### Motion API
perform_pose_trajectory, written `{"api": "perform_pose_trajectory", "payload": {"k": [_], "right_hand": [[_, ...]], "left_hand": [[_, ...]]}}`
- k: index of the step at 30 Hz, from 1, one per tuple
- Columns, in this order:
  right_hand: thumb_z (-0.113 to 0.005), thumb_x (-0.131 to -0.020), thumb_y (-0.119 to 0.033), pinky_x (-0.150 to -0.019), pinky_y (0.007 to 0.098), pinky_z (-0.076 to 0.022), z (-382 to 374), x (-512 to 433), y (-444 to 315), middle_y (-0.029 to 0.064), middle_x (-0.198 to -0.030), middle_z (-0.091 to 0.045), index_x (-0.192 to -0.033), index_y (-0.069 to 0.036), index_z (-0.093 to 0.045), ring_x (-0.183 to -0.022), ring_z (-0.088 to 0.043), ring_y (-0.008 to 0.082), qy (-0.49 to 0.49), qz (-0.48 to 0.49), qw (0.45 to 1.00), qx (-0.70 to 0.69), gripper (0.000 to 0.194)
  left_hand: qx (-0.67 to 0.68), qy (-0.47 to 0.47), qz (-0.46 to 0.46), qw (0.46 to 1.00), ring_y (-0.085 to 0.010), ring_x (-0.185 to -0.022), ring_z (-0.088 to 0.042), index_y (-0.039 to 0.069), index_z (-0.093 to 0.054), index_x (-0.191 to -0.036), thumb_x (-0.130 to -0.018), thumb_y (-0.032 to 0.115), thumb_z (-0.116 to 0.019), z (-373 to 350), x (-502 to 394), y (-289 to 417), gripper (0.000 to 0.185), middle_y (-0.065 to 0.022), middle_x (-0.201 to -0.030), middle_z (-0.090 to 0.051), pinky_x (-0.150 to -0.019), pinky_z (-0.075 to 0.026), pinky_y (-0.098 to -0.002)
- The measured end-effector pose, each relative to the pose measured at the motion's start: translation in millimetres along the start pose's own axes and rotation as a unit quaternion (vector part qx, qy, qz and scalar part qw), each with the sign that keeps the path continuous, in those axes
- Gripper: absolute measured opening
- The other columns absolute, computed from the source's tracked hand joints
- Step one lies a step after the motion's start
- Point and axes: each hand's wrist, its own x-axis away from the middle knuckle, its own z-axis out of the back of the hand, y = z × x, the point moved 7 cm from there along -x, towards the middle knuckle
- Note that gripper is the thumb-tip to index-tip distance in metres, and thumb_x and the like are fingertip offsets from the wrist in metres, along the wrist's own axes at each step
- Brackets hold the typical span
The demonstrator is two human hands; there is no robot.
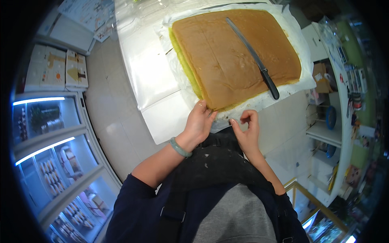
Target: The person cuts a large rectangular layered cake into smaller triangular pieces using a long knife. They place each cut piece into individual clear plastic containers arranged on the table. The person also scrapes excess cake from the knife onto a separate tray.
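Note:
A large rectangular sheet cake (225,60) with a brown top and yellow-green side lies on white baking paper (291,39). Across its right part rests a long knife (253,56) with a black handle that reaches past the cake's near edge. My left hand (199,120), with a jade-like bangle (180,148) on the wrist, touches the cake's near left corner; whether its fingers grip the cake or the paper is unclear. To the right, my right hand (247,129) is held just off the near paper edge, fingers curled and apart, a small dark bit at one fingertip.
Under the paper is a white table (164,118) with plastic film on its left part. Glass-fronted display fridges (57,158) stand at the left, below white boxes (47,68). White shelving (326,133) with boxes and other goods lines the right side.

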Motion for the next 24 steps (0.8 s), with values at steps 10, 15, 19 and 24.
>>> {"api": "perform_pose_trajectory", "payload": {"k": [10, 15, 19, 24], "right_hand": [[-0.08, -0.077, -0.014, -0.116, 0.0476, -0.0349, -122, -99, -52, 0.0246, -0.156, -0.034, -0.151, -0.006, -0.038, -0.145, -0.033, 0.0437, -0.306, 0.139, 0.899, 0.282, 0.085], [-0.074, -0.077, -0.007, -0.113, 0.0462, -0.0395, -125, -105, -61, 0.0229, -0.151, -0.043, -0.15, -0.007, -0.04, -0.139, -0.042, 0.0421, -0.358, 0.15, 0.866, 0.316, 0.081], [-0.07, -0.078, -0.004, -0.106, 0.0439, -0.0455, -130, -101, -70, 0.0204, -0.144, -0.051, -0.147, -0.006, -0.043, -0.131, -0.051, 0.039, -0.359, 0.173, 0.851, 0.342, 0.074], [-0.069, -0.078, -0.003, -0.102, 0.0427, -0.0481, -132, -100, -77, 0.0178, -0.138, -0.057, -0.144, -0.005, -0.045, -0.126, -0.055, 0.0365, -0.357, 0.153, 0.854, 0.347, 0.07]], "left_hand": [[-0.193, -0.136, -0.085, 0.968, -0.0223, -0.123, -0.05, -0.002, -0.031, -0.151, -0.099, 0.007, -0.056, -11, 20, -4, 0.058, -0.014, -0.133, -0.051, -0.109, -0.041, -0.0362], [-0.501, -0.018, -0.299, 0.812, -0.0267, -0.119, -0.052, -0.003, -0.029, -0.151, -0.097, 0.014, -0.065, 15, 34, 36, 0.067, -0.0195, -0.135, -0.045, -0.103, -0.046, -0.0388], [-0.468, 0.152, -0.413, 0.766, -0.0277, -0.109, -0.057, -0.002, -0.028, -0.151, -0.095, 0.009, -0.065, 30, 26, 66, 0.067, -0.0164, -0.137, -0.042, -0.091, -0.051, -0.0385], [-0.314, 0.093, -0.239, 0.914, -0.0222, -0.083, -0.063, -0.003, -0.039, -0.14, -0.093, 0.011, -0.067, 28, -10, 61, 0.056, -0.014, -0.118, -0.057, -0.072, -0.051, -0.0344]]}}
